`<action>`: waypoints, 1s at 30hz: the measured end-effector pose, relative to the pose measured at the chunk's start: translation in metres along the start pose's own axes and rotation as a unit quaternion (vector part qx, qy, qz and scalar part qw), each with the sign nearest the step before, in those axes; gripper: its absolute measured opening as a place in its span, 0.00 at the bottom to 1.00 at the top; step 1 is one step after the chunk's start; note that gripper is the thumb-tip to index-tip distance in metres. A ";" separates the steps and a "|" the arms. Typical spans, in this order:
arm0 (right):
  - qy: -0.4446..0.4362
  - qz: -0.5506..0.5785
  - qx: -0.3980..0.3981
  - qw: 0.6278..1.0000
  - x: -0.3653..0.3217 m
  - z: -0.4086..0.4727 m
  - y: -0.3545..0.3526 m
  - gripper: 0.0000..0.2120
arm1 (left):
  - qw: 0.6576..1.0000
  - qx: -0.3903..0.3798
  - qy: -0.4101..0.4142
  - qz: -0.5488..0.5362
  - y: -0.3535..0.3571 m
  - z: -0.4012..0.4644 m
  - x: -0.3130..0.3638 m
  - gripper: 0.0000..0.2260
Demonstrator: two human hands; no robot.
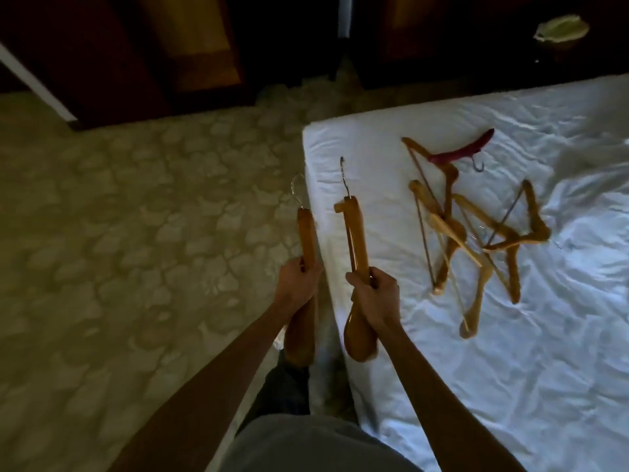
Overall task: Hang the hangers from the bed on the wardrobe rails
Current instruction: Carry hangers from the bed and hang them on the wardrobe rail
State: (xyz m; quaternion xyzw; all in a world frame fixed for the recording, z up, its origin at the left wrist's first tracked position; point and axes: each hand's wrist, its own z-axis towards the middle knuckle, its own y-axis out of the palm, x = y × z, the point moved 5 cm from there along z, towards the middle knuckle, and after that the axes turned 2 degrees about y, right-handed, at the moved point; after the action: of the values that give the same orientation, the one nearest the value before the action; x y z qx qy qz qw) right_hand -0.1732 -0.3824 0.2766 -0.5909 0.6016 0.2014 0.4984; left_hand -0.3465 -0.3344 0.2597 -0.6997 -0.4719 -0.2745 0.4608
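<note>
Hangers [476, 233] piled on bed [510, 369], wardrobe [190, 46] behind, bin [561, 28] far rt.

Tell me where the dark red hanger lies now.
The dark red hanger lies on the white bed, at the far end of the pile of wooden hangers, right of both hands.

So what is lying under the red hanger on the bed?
One end of the red hanger lies across a wooden hanger from the pile; the white sheet is beneath. What touches under that crossing is hidden.

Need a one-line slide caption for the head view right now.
Left hand and right hand each grip wooden hangers beside the bed, where a hanger pile remains.
</note>
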 end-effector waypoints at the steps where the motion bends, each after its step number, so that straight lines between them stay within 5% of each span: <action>1: -0.015 -0.010 -0.024 1.000 -0.013 0.006 0.022 0.08 | 1.000 0.012 -0.011 -0.022 -0.021 0.007 -0.006 0.12; 13: -0.065 -0.056 -0.243 0.966 -0.175 0.089 0.262 0.10 | 0.992 0.063 -0.013 -0.111 -0.249 0.144 -0.034 0.09; 30: -0.113 -0.017 -0.261 0.959 -0.402 0.259 0.471 0.09 | 0.991 0.073 0.079 -0.075 -0.460 0.412 0.074 0.13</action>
State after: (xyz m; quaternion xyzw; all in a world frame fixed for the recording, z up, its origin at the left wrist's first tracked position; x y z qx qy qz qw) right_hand -0.5873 0.1417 0.3410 -0.6838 0.4579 0.4085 0.3949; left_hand -0.7579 0.1281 0.3235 -0.6031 -0.5039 -0.3274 0.5246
